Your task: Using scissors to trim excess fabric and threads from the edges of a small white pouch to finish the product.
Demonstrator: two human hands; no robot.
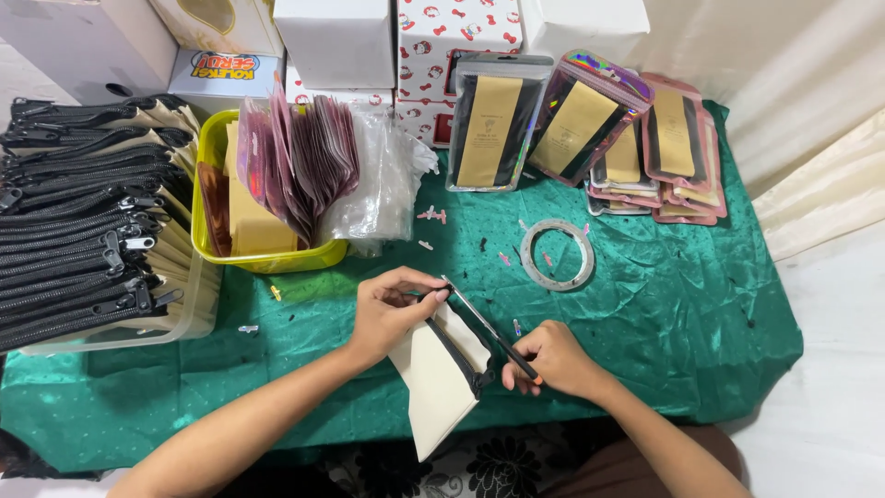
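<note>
A cream fabric pouch [438, 383] with a black zipper lies tilted over the near edge of the green cloth [664, 304]. My left hand [387, 314] pinches the pouch's top corner at the zipper end. My right hand [553, 358] holds a thin dark tool [484, 327] with a silver tip; the tip reaches up to the zipper end by my left fingers.
A yellow tub [210, 166] holds pink foil bags and tan cards. At left a clear bin [198, 304] is stacked with several zippered pouches. A tape ring [557, 254] lies mid-table, packaged pouches [590, 124] and white boxes behind. Small pink bits are scattered about.
</note>
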